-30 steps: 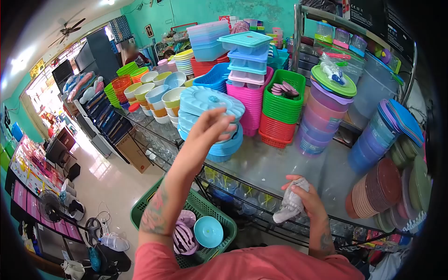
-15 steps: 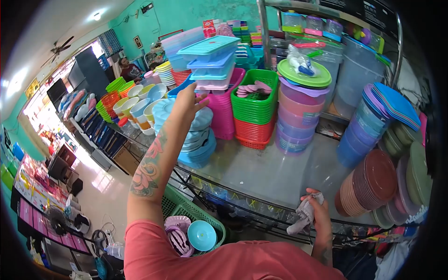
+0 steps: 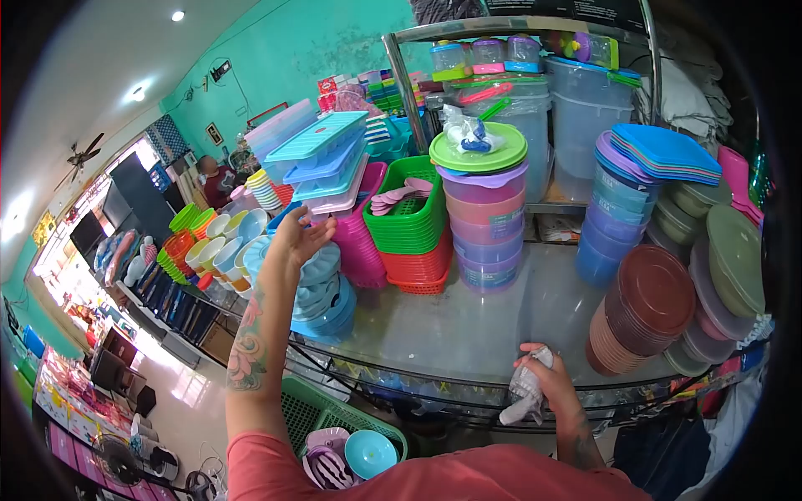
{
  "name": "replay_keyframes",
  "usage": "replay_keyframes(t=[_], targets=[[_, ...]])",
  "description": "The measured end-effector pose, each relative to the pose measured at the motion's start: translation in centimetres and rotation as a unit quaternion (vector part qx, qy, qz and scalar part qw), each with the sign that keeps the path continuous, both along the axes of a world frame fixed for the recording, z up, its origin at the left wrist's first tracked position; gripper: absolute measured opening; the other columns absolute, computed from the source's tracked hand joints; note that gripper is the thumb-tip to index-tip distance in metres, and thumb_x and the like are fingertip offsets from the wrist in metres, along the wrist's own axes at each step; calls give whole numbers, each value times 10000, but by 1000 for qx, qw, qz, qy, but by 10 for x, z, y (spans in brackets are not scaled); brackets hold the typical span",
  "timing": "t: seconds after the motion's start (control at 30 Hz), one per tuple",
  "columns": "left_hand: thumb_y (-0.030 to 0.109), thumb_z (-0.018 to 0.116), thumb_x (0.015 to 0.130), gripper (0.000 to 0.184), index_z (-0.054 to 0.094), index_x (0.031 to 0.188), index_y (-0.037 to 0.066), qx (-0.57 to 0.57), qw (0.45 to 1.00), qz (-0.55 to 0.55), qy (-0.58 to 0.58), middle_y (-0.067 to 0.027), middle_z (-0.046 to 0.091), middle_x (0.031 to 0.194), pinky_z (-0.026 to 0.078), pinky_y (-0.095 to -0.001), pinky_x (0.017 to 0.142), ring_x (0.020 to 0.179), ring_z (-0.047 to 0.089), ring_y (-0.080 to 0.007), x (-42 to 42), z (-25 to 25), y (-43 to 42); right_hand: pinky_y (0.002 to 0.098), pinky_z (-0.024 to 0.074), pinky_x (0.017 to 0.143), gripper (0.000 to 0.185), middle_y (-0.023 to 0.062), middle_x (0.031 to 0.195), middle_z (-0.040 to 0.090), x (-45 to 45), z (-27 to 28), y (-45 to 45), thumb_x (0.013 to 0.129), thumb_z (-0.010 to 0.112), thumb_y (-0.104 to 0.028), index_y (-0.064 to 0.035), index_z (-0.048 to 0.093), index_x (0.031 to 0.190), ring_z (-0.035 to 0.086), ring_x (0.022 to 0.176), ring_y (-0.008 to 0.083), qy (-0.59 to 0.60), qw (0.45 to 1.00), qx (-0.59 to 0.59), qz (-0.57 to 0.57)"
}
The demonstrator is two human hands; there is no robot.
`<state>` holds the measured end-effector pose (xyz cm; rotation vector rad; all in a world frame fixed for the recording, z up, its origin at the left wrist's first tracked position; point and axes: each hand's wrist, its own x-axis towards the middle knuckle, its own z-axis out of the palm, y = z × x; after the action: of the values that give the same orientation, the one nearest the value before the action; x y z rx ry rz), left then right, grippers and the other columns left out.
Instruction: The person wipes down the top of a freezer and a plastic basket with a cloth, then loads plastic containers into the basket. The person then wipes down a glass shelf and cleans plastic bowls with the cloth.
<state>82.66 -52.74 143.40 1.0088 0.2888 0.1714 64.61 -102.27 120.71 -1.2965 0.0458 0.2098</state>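
My left hand (image 3: 302, 237) is raised with its fingers apart and nothing in it, in front of the stacked rectangular containers with blue and pink lids (image 3: 327, 171). Just below it stands a stack of light-blue plastic ware (image 3: 322, 305); whether the hand touches it I cannot tell. Behind the fingers is a pink basket stack (image 3: 361, 250). My right hand (image 3: 550, 377) is closed around a crumpled greyish-white cloth (image 3: 522, 397) at the shelf's front edge. Farther back are stacked green baskets (image 3: 405, 225) with pink scoops (image 3: 401, 196) and a tower of tinted tubs (image 3: 484, 225).
To the right stand blue-purple tubs (image 3: 614, 221) and brown lidded bowls (image 3: 647, 309). A green crate (image 3: 301, 409) holding a blue bowl (image 3: 371, 455) sits below the shelf's dark front rail (image 3: 434, 386). A person (image 3: 219, 184) is in the background at left.
My view has turned to the right. My left hand has come away from the stacked containers, its fingers now more spread. The cloth remains in my right hand.
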Motion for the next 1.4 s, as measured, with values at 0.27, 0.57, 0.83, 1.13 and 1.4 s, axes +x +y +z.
replay_keyframes(t=[0.27,0.57,0.83,1.13,1.4], targets=[[91,521,990,398,359,1307,-86,41,996,66,-50,-294,515,1171,589,-535,995,1129,631,-452,0,0,-19,317,542,772,349,113,1008,717,-5,-1,2,967,653,-127,-2,599,1289,663,876,158,-14,1000,15,-23],[93,529,996,346,401,1256,-95,40,993,93,-64,-309,489,1236,619,-498,949,1038,628,-413,-14,-2,-26,312,539,781,351,107,991,715,-5,-2,11,944,663,-112,-9,607,1275,660,887,155,-13,998,14,-63],[42,529,1001,280,422,1211,-107,-28,994,51,-97,-281,526,1253,586,-511,1016,1127,618,-431,-45,9,-15,300,540,805,318,64,1051,694,15,98,89,974,708,-155,-50,625,1261,659,932,134,-115,990,55,54],[126,677,993,442,507,1370,-30,56,986,17,-154,-173,576,1378,555,-415,1080,1247,613,-330,-200,58,31,292,527,885,435,49,1200,622,-5,163,199,968,739,-163,-75,550,1350,618,1061,122,-207,936,97,269],[247,590,1061,482,474,1466,13,102,980,133,-103,-165,612,1393,581,-411,1046,1232,657,-255,-407,26,69,313,481,980,608,95,1278,555,-43,175,276,1011,698,-242,-58,367,1487,567,1149,140,-267,874,107,392]])
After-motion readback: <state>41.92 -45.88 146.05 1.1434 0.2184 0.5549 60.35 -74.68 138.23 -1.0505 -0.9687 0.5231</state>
